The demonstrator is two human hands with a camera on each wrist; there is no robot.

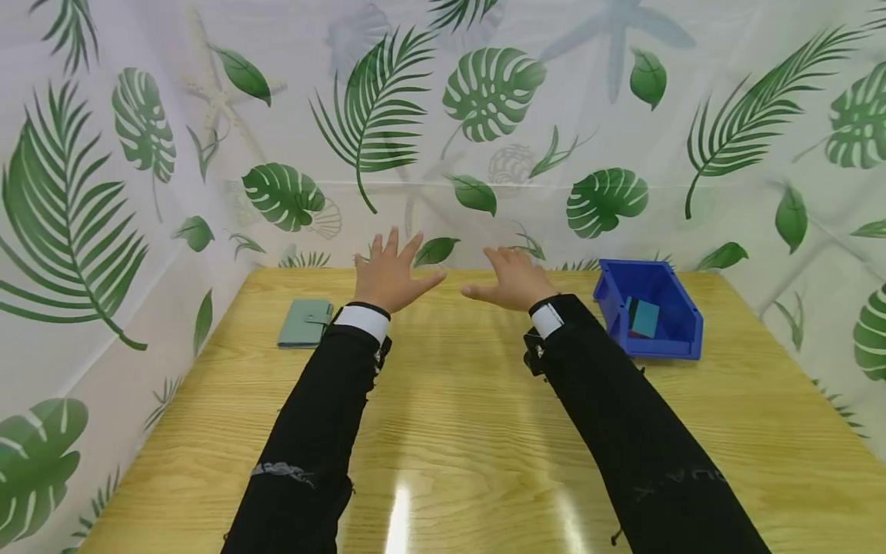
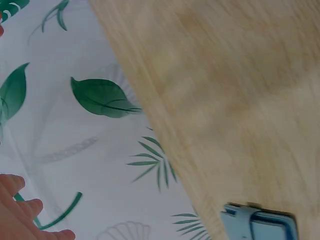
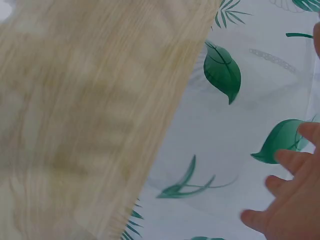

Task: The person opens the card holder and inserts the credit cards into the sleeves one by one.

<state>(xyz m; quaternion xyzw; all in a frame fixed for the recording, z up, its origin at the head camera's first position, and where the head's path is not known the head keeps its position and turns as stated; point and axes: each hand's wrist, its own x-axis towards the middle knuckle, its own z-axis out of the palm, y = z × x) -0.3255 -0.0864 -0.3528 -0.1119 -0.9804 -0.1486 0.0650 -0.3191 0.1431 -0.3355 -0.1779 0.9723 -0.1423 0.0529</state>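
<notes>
The left hand [image 1: 394,275] hung over the tabletop [image 1: 450,423], its fingers spread wide and empty; the right hand [image 1: 512,281], well apart, had its fingers extended, likewise holding nothing. A green strap-closed wallet [image 1: 299,326] lay left of both, a blue plastic bin [image 1: 664,348] to their right.

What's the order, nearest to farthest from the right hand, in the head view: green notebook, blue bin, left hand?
1. Left hand: just left of the right hand, across a small gap.
2. Blue bin: on the right, beyond the right wrist.
3. Green notebook: far left, past the left hand.
</notes>
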